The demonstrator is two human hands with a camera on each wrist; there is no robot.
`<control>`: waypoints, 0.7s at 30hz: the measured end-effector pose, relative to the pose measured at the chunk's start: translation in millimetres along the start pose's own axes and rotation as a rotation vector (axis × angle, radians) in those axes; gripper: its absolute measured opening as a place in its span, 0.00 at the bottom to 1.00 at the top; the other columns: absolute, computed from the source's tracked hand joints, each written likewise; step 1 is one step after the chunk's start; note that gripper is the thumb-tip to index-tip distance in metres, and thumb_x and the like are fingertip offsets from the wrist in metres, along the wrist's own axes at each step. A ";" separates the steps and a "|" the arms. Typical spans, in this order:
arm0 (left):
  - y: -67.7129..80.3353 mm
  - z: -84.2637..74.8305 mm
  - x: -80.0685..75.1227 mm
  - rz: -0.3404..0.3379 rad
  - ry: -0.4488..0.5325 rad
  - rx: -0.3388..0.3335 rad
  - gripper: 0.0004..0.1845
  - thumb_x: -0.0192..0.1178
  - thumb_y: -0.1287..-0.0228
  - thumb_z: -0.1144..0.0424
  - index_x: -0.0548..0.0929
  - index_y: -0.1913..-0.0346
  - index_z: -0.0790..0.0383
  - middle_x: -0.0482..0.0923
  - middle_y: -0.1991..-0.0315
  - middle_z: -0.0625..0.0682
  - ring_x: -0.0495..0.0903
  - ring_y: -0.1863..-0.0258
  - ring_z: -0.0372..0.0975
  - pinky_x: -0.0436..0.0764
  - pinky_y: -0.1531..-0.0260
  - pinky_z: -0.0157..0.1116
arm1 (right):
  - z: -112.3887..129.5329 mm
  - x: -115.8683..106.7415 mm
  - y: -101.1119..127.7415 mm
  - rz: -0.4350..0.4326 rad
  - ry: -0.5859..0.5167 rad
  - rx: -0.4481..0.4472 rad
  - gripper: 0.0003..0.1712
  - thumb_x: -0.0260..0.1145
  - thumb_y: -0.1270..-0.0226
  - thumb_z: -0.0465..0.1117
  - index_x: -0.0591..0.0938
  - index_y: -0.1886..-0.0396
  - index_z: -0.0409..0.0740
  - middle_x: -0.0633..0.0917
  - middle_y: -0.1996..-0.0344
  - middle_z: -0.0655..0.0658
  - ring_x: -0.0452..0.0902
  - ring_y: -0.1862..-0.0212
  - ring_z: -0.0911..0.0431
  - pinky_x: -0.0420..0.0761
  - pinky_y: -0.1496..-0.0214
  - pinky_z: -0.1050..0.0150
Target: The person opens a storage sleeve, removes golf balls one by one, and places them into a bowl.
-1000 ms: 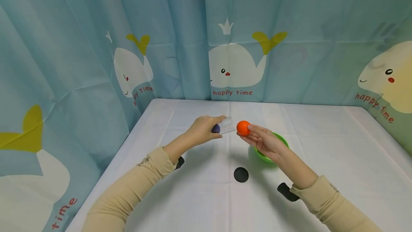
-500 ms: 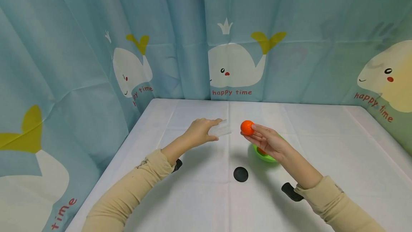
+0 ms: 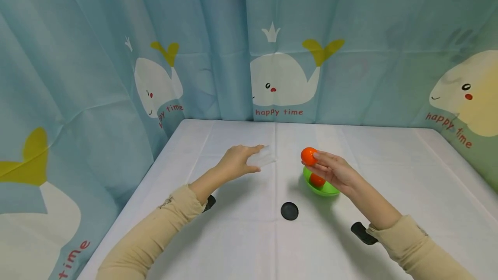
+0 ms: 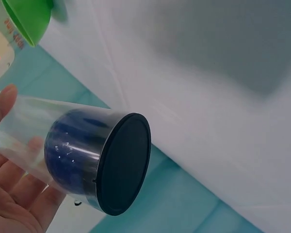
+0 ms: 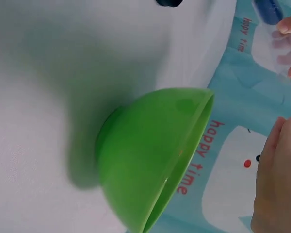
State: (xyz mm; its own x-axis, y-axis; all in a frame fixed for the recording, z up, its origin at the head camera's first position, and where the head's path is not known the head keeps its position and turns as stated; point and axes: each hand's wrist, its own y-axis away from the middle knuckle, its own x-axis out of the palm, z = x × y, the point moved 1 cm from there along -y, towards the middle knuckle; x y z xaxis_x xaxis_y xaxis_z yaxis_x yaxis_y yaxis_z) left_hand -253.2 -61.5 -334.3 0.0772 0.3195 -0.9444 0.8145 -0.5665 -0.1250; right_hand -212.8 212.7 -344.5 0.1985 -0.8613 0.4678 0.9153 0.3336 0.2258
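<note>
My left hand (image 3: 249,162) grips a clear plastic tube (image 3: 263,158) lying on its side above the table. In the left wrist view the tube (image 4: 39,131) holds a dark blue ball (image 4: 75,145) and ends in a black cap (image 4: 123,162). My right hand (image 3: 320,163) pinches an orange ball (image 3: 308,155) at its fingertips, just above the near-left rim of a green bowl (image 3: 328,189). A second orange ball (image 3: 317,179) lies inside that bowl. The bowl (image 5: 150,155) fills the right wrist view, with my fingers (image 5: 276,184) at the lower right.
A black round disc (image 3: 289,211) lies on the white table (image 3: 389,176) in front of the bowl. Blue whale-print curtains (image 3: 284,46) close off the back and both sides. Black wrist straps (image 3: 363,233) show at both sleeves.
My right hand has carried the orange ball to the right, away from the tube's mouth, to above the bowl. The left hand and tube have shifted slightly left.
</note>
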 end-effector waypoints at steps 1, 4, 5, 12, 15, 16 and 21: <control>1.2 0.4 -0.2 -0.006 0.009 -0.002 0.35 0.69 0.47 0.57 0.71 0.35 0.58 0.80 0.46 0.56 0.82 0.53 0.48 0.77 0.49 0.47 | 0.0 -1.6 0.7 -0.004 0.008 0.003 0.06 0.58 0.31 0.38 0.76 0.57 0.43 0.85 0.62 0.51 0.84 0.57 0.59 0.81 0.53 0.71; 4.8 1.6 0.3 -0.013 0.018 -0.007 0.35 0.70 0.47 0.58 0.71 0.35 0.59 0.81 0.47 0.56 0.82 0.59 0.48 0.78 0.51 0.47 | -0.6 -5.5 3.0 -0.017 0.032 0.012 0.11 0.57 0.30 0.38 0.71 0.52 0.41 0.84 0.62 0.52 0.84 0.58 0.60 0.81 0.53 0.72; 5.9 2.1 0.6 -0.015 0.018 -0.005 0.35 0.70 0.47 0.58 0.71 0.35 0.59 0.81 0.47 0.56 0.82 0.59 0.48 0.78 0.50 0.47 | -1.0 -6.7 3.8 -0.020 0.041 0.013 0.13 0.57 0.30 0.38 0.69 0.50 0.40 0.84 0.62 0.52 0.84 0.58 0.60 0.80 0.53 0.72; 11.9 4.7 1.7 -0.034 0.017 -0.003 0.35 0.70 0.48 0.58 0.72 0.35 0.59 0.81 0.47 0.57 0.82 0.52 0.49 0.76 0.48 0.48 | -2.8 -16.1 7.8 -0.068 0.137 -0.008 0.11 0.58 0.31 0.38 0.71 0.51 0.43 0.83 0.62 0.54 0.83 0.59 0.62 0.81 0.54 0.71; 14.5 5.1 0.5 -0.058 0.021 -0.019 0.35 0.70 0.48 0.58 0.72 0.35 0.58 0.81 0.47 0.57 0.81 0.50 0.49 0.76 0.47 0.48 | -2.4 -19.9 8.7 -0.080 0.217 -0.041 0.11 0.59 0.31 0.39 0.72 0.52 0.43 0.82 0.62 0.55 0.81 0.60 0.63 0.81 0.54 0.72; 15.1 5.4 0.2 -0.065 0.020 -0.024 0.35 0.70 0.48 0.58 0.72 0.35 0.58 0.81 0.47 0.57 0.81 0.50 0.49 0.76 0.47 0.48 | -2.2 -20.9 8.9 -0.084 0.245 -0.051 0.11 0.59 0.31 0.39 0.72 0.51 0.43 0.82 0.62 0.55 0.81 0.60 0.63 0.81 0.54 0.72; 17.4 7.0 -0.4 -0.088 0.020 -0.062 0.35 0.70 0.48 0.58 0.71 0.35 0.57 0.80 0.46 0.56 0.80 0.48 0.48 0.77 0.47 0.47 | -1.5 -24.9 11.0 -0.128 0.385 -0.092 0.20 0.60 0.32 0.40 0.69 0.44 0.37 0.80 0.62 0.58 0.80 0.60 0.66 0.80 0.53 0.74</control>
State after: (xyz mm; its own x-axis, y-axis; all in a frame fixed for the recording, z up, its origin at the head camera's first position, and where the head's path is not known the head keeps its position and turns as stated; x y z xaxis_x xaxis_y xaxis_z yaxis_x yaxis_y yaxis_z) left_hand -243.0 -76.8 -338.2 0.0148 0.3811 -0.9244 0.8524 -0.4881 -0.1876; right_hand -207.1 237.2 -354.9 0.1813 -0.9799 0.0832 0.9653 0.1935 0.1757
